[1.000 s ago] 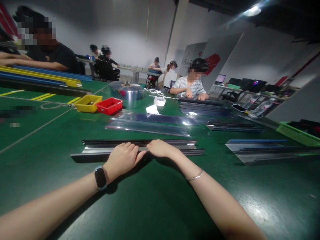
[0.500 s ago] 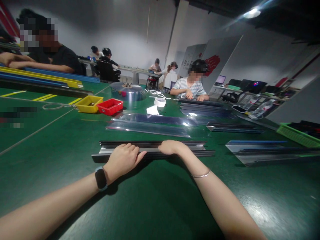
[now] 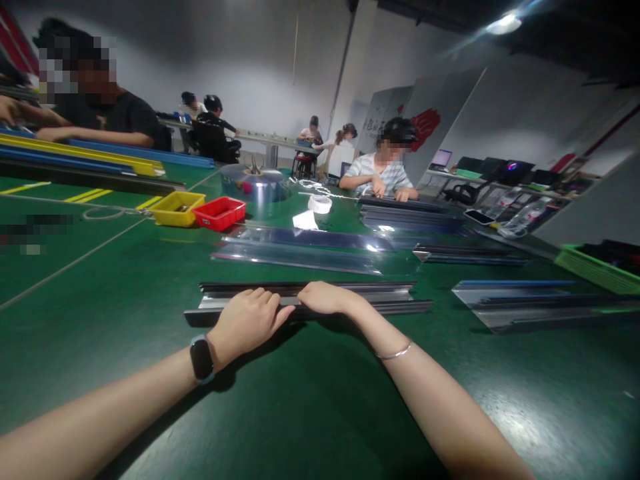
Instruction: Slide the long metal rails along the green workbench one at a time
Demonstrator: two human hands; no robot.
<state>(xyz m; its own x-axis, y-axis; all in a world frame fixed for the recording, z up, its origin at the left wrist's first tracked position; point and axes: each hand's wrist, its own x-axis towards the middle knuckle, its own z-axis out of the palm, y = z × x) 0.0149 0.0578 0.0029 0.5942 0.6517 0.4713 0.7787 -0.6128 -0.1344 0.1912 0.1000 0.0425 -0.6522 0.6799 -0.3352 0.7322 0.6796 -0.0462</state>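
The left hand (image 3: 250, 317) lay across the left half of a dark channel-shaped strip (image 3: 390, 307), fingers curled over it and thumb stretched along its near rail; the fingertips were hidden, so I could not tell whether the grip was closed. The right hand (image 3: 324, 298), bent at the wrist, touched the strip just right of its middle, near the left thumb, its fingers tucked out of sight; its grip could not be told either. The strip's pale inner side faced up, and its ends ran past the hands toward the left and right edges of the green table (image 3: 320, 407).

Toward the far edge lay clear strips (image 3: 300, 257), then a white tape roll (image 3: 320, 205). A yellow bin (image 3: 177, 215) and a red bin (image 3: 223, 222) stood side by side to the left of the tape roll. Blue-edged strips (image 3: 530, 304) lay toward the right edge, near a green basket (image 3: 590, 272).

At the far edge, a co-worker in a striped top (image 3: 369, 172) had both hands at another dark strip (image 3: 410, 205). Farther left, a co-worker in a dark shirt (image 3: 123, 117) sat behind yellow and blue strips (image 3: 75, 149)
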